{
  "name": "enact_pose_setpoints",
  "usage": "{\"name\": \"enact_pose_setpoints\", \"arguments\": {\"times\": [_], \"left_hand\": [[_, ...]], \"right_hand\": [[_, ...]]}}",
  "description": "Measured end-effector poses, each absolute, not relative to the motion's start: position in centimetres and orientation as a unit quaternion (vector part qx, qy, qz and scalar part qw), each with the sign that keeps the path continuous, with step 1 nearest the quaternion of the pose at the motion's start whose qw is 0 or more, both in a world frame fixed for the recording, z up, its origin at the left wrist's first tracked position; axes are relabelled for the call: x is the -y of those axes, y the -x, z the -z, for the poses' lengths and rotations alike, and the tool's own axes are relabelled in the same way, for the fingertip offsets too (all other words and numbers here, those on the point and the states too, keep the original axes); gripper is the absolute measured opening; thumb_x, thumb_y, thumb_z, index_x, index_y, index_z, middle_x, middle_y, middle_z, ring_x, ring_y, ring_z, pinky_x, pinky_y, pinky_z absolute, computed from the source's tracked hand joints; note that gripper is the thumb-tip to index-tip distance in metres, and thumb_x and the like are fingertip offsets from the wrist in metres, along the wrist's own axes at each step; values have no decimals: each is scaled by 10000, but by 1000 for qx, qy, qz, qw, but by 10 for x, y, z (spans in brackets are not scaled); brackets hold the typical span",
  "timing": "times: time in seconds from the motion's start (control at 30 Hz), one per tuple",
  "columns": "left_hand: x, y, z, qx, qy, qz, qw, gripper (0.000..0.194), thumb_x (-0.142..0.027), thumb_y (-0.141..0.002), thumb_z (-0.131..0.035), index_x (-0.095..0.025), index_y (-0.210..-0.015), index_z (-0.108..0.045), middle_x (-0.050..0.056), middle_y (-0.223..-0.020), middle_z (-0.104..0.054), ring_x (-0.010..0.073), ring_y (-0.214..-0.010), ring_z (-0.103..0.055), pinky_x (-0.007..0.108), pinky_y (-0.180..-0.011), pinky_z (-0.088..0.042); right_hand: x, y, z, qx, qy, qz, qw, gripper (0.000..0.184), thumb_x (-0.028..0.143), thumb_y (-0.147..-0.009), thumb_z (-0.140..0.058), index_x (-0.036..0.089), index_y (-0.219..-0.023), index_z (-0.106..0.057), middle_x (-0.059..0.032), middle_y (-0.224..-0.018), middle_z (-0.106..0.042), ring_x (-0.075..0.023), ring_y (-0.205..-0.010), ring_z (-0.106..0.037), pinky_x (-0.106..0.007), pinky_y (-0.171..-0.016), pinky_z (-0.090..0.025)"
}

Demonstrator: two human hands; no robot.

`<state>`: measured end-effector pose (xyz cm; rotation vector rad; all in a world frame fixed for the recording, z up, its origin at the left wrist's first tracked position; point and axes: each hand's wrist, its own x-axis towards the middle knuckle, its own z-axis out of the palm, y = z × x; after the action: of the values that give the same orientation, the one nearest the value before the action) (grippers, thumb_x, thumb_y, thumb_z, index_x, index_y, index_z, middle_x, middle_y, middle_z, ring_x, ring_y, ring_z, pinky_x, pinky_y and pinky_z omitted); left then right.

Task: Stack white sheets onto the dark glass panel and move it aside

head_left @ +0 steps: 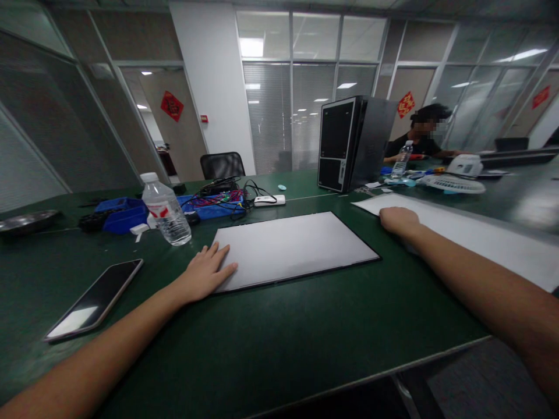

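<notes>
A white rectangular panel with a thin black border (288,244) lies flat on the green table (279,343) before me. My left hand (207,273) rests on its left end, fingers spread and palm down. To the right is a larger white sheet (463,233), stretching toward the right edge of the view. My right hand (399,223) is closed at the left part of this sheet, by its near edge; its fingertips are hidden beneath the hand. A gap of bare green tabletop separates the panel from the sheet.
Left of the panel stand a water bottle (166,209) and a phone (96,299). Behind are blue trays with cables (213,205), a power strip (269,200) and a black computer tower (353,145). A person (419,139) sits at the far right near another bottle (402,160).
</notes>
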<state>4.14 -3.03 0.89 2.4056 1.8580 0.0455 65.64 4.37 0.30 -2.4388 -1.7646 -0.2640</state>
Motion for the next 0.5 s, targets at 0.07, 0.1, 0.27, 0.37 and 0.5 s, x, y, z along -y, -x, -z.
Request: {"name": "enact_pose_setpoints", "arguments": {"times": [0.07,0.1,0.27,0.37,0.5], "left_hand": [[30,-41,-8,-609,-791,-24,50,958,-770,-960,-289,-138,-1676,-360,206,-1768,-257,463,-1619,-235,595,-1281,-263],[29,-40,-7,-608,-792,-28,51,953,-768,-962,-289,-140,-1675,-364,204,-1766,-265,461,-1619,-240,593,-1279,-269],[28,-40,-7,-607,-793,-34,49,957,-767,-956,-310,-130,-1667,-377,218,-1761,-273,475,-1614,-247,609,-1271,-275],[30,-42,-7,-610,-790,-27,49,959,-756,-958,-311,-117,-1672,-359,226,-1766,-254,471,-1620,-230,591,-1284,-251],[30,-42,-6,-611,-790,-26,50,958,-747,-963,-303,-104,-1672,-351,240,-1768,-234,477,-1620,-225,596,-1287,-234]], "right_hand": [[-40,-647,-7,574,811,102,53,463,351,-954,-498,110,-1236,-776,-306,-1267,-708,-440,-1117,-691,-565,-888,-544],[-38,-642,-9,572,812,109,49,463,347,-951,-507,128,-1263,-770,-290,-1278,-711,-433,-1124,-691,-551,-891,-543],[-21,-604,-26,614,773,148,60,454,394,-975,-487,204,-1273,-771,-211,-1246,-749,-402,-1136,-690,-494,-897,-523],[-6,-568,-34,672,714,181,73,434,436,-989,-469,213,-1181,-787,-170,-1141,-783,-364,-1039,-715,-446,-852,-508],[17,-517,-39,764,613,191,66,395,428,-1006,-460,230,-1147,-772,-111,-1090,-802,-302,-942,-731,-378,-781,-478]]}}
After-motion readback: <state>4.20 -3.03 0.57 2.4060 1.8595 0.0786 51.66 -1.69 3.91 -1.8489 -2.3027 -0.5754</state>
